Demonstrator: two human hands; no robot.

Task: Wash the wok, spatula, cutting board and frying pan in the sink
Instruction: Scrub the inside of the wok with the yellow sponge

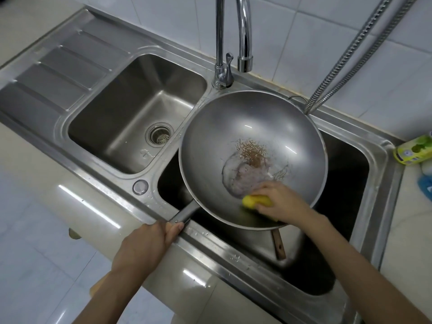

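Observation:
A large steel wok (pixel 252 127) sits tilted over the right sink basin (pixel 350 164), with brownish residue and suds near its bottom. My left hand (pixel 145 244) grips the wok's dark handle (pixel 184 213) at the sink's front edge. My right hand (pixel 280 202) holds a yellow sponge (pixel 254 201) pressed against the wok's inner wall near the front rim. Below the wok, a wooden handle (pixel 278 245) pokes out from the basin; what it belongs to is hidden.
The left basin (pixel 131 122) with its drain strainer (pixel 159 134) holds nothing. A chrome tap (pixel 244 43) stands behind the wok and a metal hose (pixel 346 57) runs up to the right. A green-yellow bottle (pixel 413 150) lies on the right counter.

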